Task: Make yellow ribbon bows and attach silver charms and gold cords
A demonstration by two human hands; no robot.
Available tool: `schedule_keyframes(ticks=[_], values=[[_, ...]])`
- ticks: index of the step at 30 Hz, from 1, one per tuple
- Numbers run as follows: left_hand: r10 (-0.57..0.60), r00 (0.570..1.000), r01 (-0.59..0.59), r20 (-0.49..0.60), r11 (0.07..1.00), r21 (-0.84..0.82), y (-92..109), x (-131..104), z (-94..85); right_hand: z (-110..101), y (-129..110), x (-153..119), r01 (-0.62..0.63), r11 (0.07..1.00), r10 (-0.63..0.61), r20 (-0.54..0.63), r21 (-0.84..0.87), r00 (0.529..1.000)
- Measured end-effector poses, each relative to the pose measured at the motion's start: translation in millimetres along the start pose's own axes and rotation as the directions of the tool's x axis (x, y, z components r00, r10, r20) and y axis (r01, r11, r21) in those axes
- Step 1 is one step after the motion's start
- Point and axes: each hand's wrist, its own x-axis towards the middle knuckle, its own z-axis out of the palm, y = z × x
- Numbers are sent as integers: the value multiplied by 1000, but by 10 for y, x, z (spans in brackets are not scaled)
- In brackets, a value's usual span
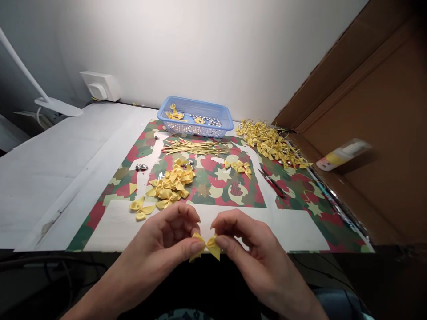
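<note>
And now left hand (163, 242) and right hand (255, 246) pinch a yellow bow (213, 248), seemingly adjusting it, calling for light fingertips, bow pile (174, 181) beyond the left.

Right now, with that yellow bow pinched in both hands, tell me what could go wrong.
The bow, held between the left hand and right hand over the table's front edge, could drop off the table if a grip slips. The loose silver beads lie unboxed, so a sleeve or hand might send them rolling. The scissors seem to lie near the right-hand pile of bows, and a careless reach there could meet the blades.
</note>
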Motion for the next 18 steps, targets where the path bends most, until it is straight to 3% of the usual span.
schedule_keyframes(ticks=[4, 8, 13, 18], values=[[-7, 999, 9, 39, 999, -39, 33, -8, -8, 53, 58, -9, -61, 968, 75, -45, 245, 996], [-16, 1000, 16, 13, 1000, 3, 67, -24, -35, 51, 108, 2, -113, 928, 135, -38, 355, 990], [21, 1000, -21, -4, 998, 61, 40, -20, -18, 66, 110, 17, -198, 948, 189, 61, 248, 980], [59, 998, -57, -15, 995, 88, -6, 4, 26, 181, 110, 22, -140, 977, 155, -85, 161, 984]])
